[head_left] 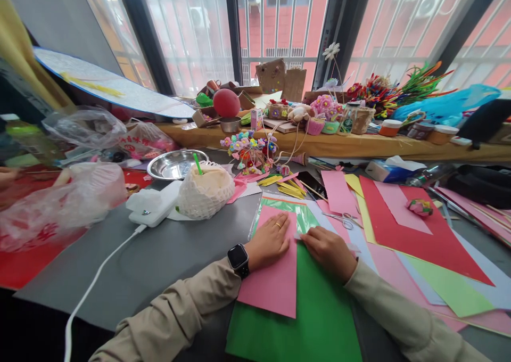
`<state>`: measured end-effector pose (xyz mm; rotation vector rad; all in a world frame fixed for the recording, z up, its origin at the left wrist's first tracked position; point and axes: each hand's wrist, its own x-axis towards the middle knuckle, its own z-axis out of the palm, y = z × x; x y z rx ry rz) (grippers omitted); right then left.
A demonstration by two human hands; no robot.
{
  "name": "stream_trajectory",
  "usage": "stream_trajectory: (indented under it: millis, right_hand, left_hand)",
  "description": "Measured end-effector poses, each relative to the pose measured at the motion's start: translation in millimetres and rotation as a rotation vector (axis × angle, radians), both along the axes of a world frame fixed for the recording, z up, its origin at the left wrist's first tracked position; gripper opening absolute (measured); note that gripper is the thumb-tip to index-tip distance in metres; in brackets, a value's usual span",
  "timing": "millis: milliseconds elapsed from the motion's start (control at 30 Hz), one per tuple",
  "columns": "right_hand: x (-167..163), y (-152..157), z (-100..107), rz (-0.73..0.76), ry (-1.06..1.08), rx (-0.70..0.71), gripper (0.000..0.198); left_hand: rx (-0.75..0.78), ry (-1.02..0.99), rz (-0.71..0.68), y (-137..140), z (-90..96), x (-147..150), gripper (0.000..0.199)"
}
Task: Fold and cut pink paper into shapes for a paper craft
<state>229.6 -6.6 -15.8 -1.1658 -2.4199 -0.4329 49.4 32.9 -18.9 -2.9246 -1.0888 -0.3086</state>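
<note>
The pink sheet (269, 295) lies flat on the green sheet (325, 314), its long axis running away from the wearer. The left hand (268, 242) is the nearer: it rests on the far half of the sheet, palm down, fingers extended and slightly spread, pressing without gripping. The right hand (329, 250) is positioned just beyond the sheet's right long edge; the sheet lies to the left of its fingertips. The right fingers are curled together; a small pale piece (297, 236) shows at their tips, but whether they grip it cannot be determined. Clear film (305, 218) covers the far part of the green sheet. Scissors (346, 222) lie beyond the right hand, and a foam-netted coconut (205, 191) stands left of the sheets.
</note>
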Motion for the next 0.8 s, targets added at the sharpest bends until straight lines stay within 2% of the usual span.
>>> stream_trajectory:
  millis: [200, 333, 467, 800]
  right_hand:
    - [-8.3, -38.7, -1.4, 0.102, -0.032, 0.088, 0.021]
    - [-12.4, -63.6, -2.5, 0.216, -0.036, 0.073, 0.024]
    - [-16.1, -84.3, -2.7, 0.263, -0.009, 0.058, 0.032]
    - [-12.6, -103.1, -2.6, 0.365, -0.011, -0.047, 0.035]
  left_hand:
    - [0.005, 0.014, -0.001, -0.2, 0.4, 0.6, 0.047]
    - [-0.003, 0.019, 0.008, -1.2, 2.5, 0.9, 0.047]
    - [-0.003, 0.013, 0.007, -2.5, 3.4, 0.8, 0.047]
    - [-0.004, 0.029, 0.01, -3.0, 4.1, 1.0, 0.047]
